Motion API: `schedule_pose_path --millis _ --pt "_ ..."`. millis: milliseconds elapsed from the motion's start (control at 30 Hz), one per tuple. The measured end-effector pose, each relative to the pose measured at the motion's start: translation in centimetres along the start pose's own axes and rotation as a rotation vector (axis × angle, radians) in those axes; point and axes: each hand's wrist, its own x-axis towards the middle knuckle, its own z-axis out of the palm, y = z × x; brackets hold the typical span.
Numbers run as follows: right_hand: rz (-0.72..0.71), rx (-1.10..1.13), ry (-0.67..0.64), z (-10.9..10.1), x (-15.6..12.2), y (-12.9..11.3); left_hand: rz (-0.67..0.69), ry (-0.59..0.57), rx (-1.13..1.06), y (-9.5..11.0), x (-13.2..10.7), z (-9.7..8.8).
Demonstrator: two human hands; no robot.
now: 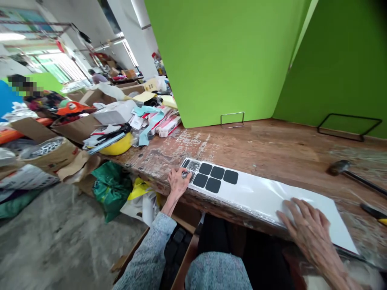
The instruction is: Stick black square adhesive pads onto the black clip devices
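Observation:
A long white backing sheet (256,197) lies along the front edge of the worn wooden table. Several black rounded-square pads (217,172) sit in rows on its left part. At the left end my left hand (178,183) has its thumb and forefinger bent together over a black pad (185,175), partly hidden by the fingers. Beside the fingertips is a glossy, greyish square patch (193,165). My right hand (311,227) rests on the bare right part of the sheet, fingers outstretched and slightly blurred.
Green panels (229,60) stand on wire feet at the back. A hammer (340,167) and a yellow-black handled tool (373,211) lie to the right. Boxes and packages crowd the left. Below the table edge, an open carton holds dark pieces (177,245). People are in the background.

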Motion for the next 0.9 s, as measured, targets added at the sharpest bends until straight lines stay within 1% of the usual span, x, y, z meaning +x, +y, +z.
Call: schedule_pose_path --millis 100,167,233,333,400,500,700,900 --pt "-0.053 -0.054 0.023 1.0 -0.5 0.2 0.008 0.064 -0.021 -0.4 0.5 0.4" --pt "-0.055 -0.056 0.023 1.0 -0.5 0.0 0.024 0.107 -0.035 -0.9 0.7 0.7" --pt "-0.021 -0.044 -0.002 0.6 -0.2 -0.5 0.044 0.147 -0.050 -1.3 0.9 1.1" --pt "0.073 -0.027 -0.028 -0.2 0.4 -1.4 0.069 0.202 -0.065 -1.8 0.9 2.1" --pt "0.127 -0.023 -0.036 -0.4 0.9 -1.8 0.083 0.229 -0.076 -1.8 1.0 2.9" --pt "0.170 -0.018 -0.049 -0.3 1.3 -1.8 0.100 0.252 -0.096 -1.7 1.1 3.7" --pt "0.187 0.001 -0.038 -0.1 1.2 -1.3 0.105 0.282 -0.105 -1.1 0.7 3.7" --pt "0.168 0.006 -0.067 0.4 1.2 -0.7 0.086 0.288 -0.107 -0.5 0.3 3.7"
